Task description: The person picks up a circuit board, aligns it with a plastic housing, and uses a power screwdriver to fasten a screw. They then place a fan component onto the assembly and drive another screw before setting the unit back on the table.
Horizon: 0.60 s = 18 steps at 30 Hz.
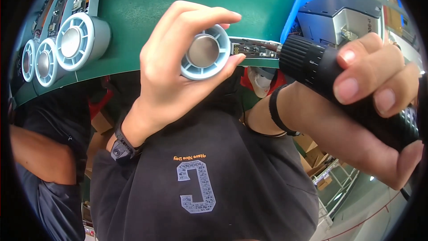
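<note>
My left hand (160,58) is wrapped round the pale blue, spoked round end (219,62) of a handheld device, which has a silver disc at its centre. From that end a narrow handle housing with an exposed circuit board (254,48) runs to the right, showing wires and a small display. A black electric screwdriver (307,58) with a ribbed collar is gripped in my right hand (370,78). Its tip meets the right end of the circuit board strip. Whether a screw sits under the tip is too small to tell.
Several similar devices with round ends (73,42) lie at the left on the green work surface (249,0). To the right stand a blue bin (292,11) and a grey box with a black top (343,11). Another person's arm (42,154) is at the far left.
</note>
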### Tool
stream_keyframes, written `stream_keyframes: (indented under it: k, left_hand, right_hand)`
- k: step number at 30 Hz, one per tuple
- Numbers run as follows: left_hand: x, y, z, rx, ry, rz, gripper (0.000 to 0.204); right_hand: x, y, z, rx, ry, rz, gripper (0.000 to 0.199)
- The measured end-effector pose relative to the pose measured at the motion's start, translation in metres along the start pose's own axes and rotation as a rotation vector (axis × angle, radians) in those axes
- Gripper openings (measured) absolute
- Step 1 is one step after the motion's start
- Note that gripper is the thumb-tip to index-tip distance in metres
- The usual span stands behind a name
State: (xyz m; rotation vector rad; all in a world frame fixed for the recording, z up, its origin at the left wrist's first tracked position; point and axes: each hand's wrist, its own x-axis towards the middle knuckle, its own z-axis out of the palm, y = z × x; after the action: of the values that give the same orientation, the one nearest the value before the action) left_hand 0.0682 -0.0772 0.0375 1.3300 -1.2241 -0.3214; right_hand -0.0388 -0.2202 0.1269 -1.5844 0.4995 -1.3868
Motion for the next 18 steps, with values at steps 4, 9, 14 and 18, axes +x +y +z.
stream_keyframes:
  k: [4, 9, 14, 18]
  left_hand:
    - [-0.001, -0.001, -0.001, -0.023, 0.002, -0.001, 0.059]
    - [0.0, -0.001, -0.002, -0.042, 0.0, -0.007, 0.058]
    - [-0.001, -0.001, -0.001, -0.037, 0.006, 0.004, 0.057]
    - [-0.003, -0.001, -0.001, -0.024, 0.016, 0.004, 0.055]
  right_hand:
    - [-0.006, 0.0, 0.012, 0.001, -0.021, -0.007, 0.042]
    - [-0.009, 0.003, 0.017, 0.003, -0.043, -0.015, 0.042]
    - [-0.011, 0.005, 0.023, 0.013, -0.065, -0.029, 0.042]
    - [-0.013, 0.001, 0.028, 0.021, -0.086, -0.044, 0.042]
